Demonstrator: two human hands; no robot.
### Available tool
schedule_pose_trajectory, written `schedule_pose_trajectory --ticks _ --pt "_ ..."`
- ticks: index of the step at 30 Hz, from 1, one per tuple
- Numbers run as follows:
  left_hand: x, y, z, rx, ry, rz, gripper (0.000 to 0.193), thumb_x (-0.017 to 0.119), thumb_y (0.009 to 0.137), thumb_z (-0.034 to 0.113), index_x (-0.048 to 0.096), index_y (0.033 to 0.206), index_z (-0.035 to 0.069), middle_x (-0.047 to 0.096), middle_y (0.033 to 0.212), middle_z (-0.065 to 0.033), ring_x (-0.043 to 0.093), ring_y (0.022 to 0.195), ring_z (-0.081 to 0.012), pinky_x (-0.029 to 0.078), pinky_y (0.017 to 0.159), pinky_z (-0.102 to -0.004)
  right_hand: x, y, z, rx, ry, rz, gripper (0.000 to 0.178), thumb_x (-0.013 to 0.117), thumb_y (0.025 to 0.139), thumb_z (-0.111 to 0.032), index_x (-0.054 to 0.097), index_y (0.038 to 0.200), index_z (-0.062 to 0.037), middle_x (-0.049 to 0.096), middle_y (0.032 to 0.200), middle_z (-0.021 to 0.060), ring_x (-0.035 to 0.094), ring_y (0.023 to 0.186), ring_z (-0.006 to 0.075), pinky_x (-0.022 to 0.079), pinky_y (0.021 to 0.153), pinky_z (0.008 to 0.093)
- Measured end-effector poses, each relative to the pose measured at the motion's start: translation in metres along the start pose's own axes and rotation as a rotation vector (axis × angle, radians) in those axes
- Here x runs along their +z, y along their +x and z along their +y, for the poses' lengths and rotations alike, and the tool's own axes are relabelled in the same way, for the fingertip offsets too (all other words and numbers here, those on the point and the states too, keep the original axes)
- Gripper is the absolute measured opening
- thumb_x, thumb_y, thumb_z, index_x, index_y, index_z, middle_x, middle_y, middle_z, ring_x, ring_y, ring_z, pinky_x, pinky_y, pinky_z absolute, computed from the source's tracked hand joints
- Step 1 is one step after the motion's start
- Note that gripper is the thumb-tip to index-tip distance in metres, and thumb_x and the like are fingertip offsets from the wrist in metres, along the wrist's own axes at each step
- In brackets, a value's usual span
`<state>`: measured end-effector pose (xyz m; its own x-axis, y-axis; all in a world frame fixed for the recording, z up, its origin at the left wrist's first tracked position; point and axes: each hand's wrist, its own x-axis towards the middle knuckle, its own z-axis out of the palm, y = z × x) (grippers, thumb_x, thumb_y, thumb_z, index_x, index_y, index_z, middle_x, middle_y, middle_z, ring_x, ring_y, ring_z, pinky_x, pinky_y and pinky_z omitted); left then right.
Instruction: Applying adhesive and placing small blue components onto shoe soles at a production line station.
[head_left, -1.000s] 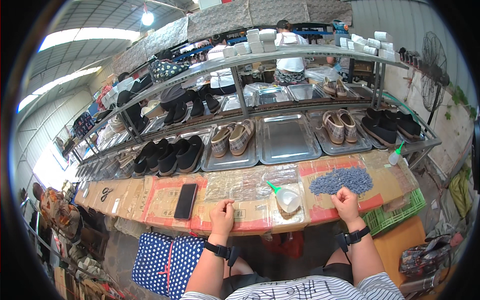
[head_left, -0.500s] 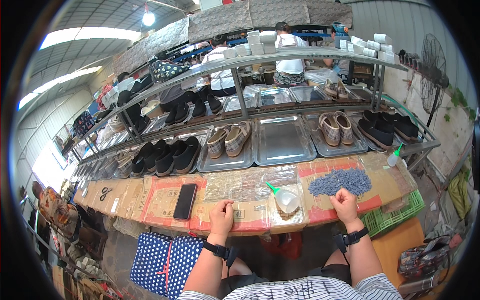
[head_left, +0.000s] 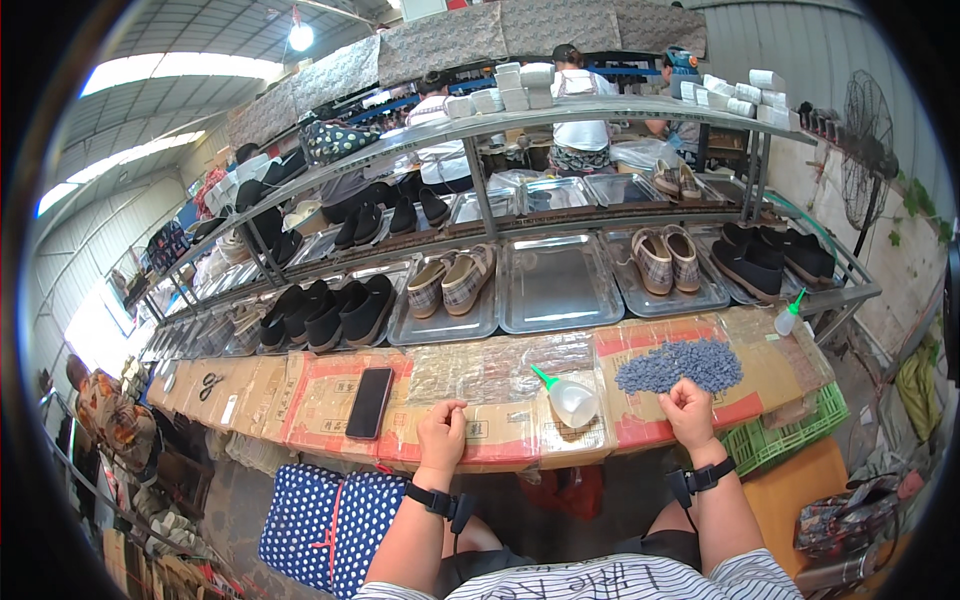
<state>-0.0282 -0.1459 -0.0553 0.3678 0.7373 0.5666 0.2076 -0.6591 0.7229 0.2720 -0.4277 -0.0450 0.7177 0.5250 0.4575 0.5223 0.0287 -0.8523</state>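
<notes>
Along the far side of the bench: one metal rack (head_left: 479,182), long, tiered, carrying trays and shoes.
Bench (head_left: 505,372), one, topped with taped cardboard.
Green crate (head_left: 795,430), one, below the bench's right end.
Metal tray (head_left: 560,285), one of a row, on the rack directly ahead.
Plaid shoes (head_left: 467,280), one pair, on the tray to its left.
Blue-grey pellets (head_left: 680,367), one loose heap, on the bench at right.
Left hand (head_left: 441,432): curled narrow, nothing seen in it, over the near part of the bench.
Right hand (head_left: 688,412): curled narrow at the heap's near edge; whether it pinches a pellet, cannot tell.
Phone (head_left: 370,403), dark, left of the left hand.
Squeeze bottle (head_left: 573,401), green-tipped, between the hands.
Risks, as judged: a sideways sweep of the right hand could scatter pellets; an inward swing of either could knock the bottle and make it leak.
Edges and room: front edge just below both hands; bare cardboard between left hand and bottle; tighter room at right, heap ahead, bottle beside.
</notes>
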Motion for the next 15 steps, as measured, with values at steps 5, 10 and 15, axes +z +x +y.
schedule_pose_trajectory --ticks 5,10,15 --pt "0.0000 -0.0001 0.0003 -0.034 -0.014 -0.015 0.014 0.059 0.092 0.006 0.072 0.094 0.002 0.067 0.071 -0.0078 0.061 0.063 -0.0130 0.048 0.061 -0.0279 -0.0001 0.0001 0.0005 -0.012 0.003 0.002 0.028 0.073 0.084 -0.004 0.050 0.068 -0.0055 0.049 0.060 -0.0045 0.042 0.055 0.0023 0.036 0.049 0.0225" --pt "-0.0013 0.0002 0.0031 -0.053 -0.008 -0.032 0.014 0.059 0.092 0.006 0.072 0.094 0.002 0.068 0.074 -0.0081 0.063 0.066 -0.0138 0.049 0.063 -0.0284 0.0001 -0.0003 0.0001 -0.009 -0.004 0.001 0.028 0.073 0.084 -0.003 0.051 0.068 -0.0054 0.049 0.060 -0.0042 0.043 0.054 0.0027 0.036 0.049 0.0228" --pt "-0.0012 0.0006 0.0012 -0.018 0.008 -0.012 0.014 0.059 0.092 0.006 0.072 0.093 0.002 0.069 0.076 -0.0097 0.065 0.067 -0.0158 0.050 0.063 -0.0294 0.0007 0.0005 0.0036 -0.009 -0.017 0.000 0.028 0.074 0.084 -0.003 0.051 0.068 -0.0052 0.050 0.060 -0.0036 0.043 0.054 0.0033 0.037 0.050 0.0233"
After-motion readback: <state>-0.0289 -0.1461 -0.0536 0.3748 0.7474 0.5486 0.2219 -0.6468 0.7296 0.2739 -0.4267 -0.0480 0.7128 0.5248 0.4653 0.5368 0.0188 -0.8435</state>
